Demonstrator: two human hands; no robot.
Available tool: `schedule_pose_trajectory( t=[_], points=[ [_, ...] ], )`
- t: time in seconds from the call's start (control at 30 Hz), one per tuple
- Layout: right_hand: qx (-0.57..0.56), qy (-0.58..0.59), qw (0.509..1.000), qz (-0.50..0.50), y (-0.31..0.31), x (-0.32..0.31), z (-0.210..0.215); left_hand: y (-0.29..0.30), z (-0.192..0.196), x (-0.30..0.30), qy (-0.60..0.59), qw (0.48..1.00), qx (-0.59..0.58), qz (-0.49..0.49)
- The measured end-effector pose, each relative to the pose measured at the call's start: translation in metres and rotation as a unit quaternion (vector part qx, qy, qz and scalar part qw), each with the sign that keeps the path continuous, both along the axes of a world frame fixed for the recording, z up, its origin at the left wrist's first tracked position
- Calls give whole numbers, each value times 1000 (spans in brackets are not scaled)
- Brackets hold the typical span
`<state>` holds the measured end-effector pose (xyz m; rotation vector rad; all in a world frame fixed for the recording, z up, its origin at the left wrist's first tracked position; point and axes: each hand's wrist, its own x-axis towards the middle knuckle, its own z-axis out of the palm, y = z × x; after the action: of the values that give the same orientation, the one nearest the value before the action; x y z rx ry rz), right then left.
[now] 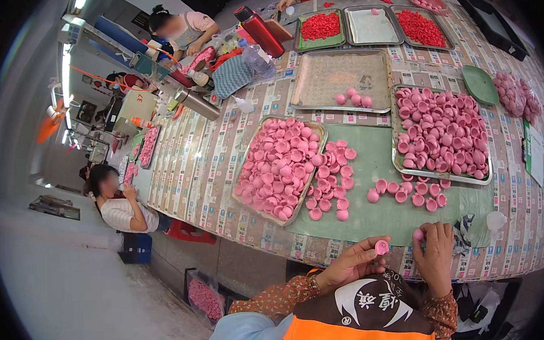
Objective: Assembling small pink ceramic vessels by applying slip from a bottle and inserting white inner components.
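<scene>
Left hand (349,265) pinches a cup (382,247), right hand (435,254) grips a pink piece (418,234), seemingly a pairing step, next calling for careful alignment!

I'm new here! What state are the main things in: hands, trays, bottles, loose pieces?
Left hand: closed on a pink cup, its hollow showing.
Right hand: pinching a pink piece.
Left pink tray: heaped.
Right pink tray: heaped.
Brown-lined tray: mostly bare, a few pink balls in it.
Loose pink shells: scattered, some hollow side up.
Red flask: lid on.
Clear bottle: blue cap on.
</scene>
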<state>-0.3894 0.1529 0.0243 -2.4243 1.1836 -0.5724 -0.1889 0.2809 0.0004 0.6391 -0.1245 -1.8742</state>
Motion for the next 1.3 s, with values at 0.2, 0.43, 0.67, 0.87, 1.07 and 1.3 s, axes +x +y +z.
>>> schedule_pose_trajectory(
  t=[0.2, 0.43, 0.67, 0.87, 1.07, 1.3],
  points=[
    [103, -129, 986, -26, 3, 2, -2, 0, -12, 5, 16, 1000, 22, 7],
    [320, -313, 894, -4, 19, 13, 4, -12, 17, 9, -32, 998, 56, 14],
    [258, -253, 930, 62, 36, 17, 4, -11, 15, 2, -49, 998, 49, -9],
    [211, -249, 943, 72, 40, 21, 9, -8, 15, -2, -49, 998, 40, -6],
    [201, -254, 944, 65, 39, 25, 12, -9, 14, 0, -62, 998, 20, -18],
    [257, -269, 927, 53, 40, 23, 10, -10, 18, 2, -79, 997, -6, -19]
  ],
)
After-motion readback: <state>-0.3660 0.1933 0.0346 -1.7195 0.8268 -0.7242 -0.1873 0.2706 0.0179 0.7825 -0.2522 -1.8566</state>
